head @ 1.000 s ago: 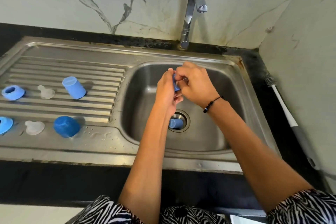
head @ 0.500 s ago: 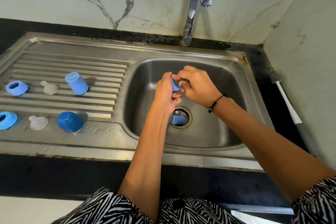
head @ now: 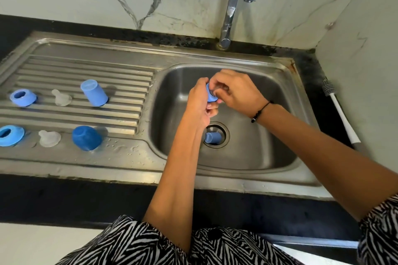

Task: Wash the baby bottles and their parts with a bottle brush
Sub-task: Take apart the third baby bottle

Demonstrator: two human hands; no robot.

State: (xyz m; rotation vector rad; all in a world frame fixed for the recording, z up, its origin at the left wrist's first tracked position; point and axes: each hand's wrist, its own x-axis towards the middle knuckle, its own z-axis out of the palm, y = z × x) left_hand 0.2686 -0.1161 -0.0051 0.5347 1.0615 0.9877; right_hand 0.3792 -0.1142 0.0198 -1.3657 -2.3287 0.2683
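1. the left hand [head: 199,101] curls around a small blue bottle part [head: 210,94] and holds it over the basin, while the right hand [head: 235,90] pinches at its near end with bent fingertips (what they nip, perhaps a clear teat, is too hidden to tell).
2. compared with a second ago the two hands stay locked on the same piece in much the same place above the drain; the part shows a little more between the fingers now, which suggests it is being twisted or pulled apart rather than scrubbed.
3. below the hands, another blue piece [head: 212,137] lies in the drain [head: 224,133] of the sink [head: 247,163], unmoved.
4. on the drainboard [head: 86,66] to the left, two blue rings [head: 23,97] [head: 9,135], two clear teats [head: 61,98] [head: 49,138] and two blue caps [head: 94,93] [head: 86,137] sit apart in two rows, as before.
5. the bottle brush [head: 338,112] rests on the counter to the right, untouched, and the tap [head: 234,4] runs dry, so washing of this piece likely has not begun.
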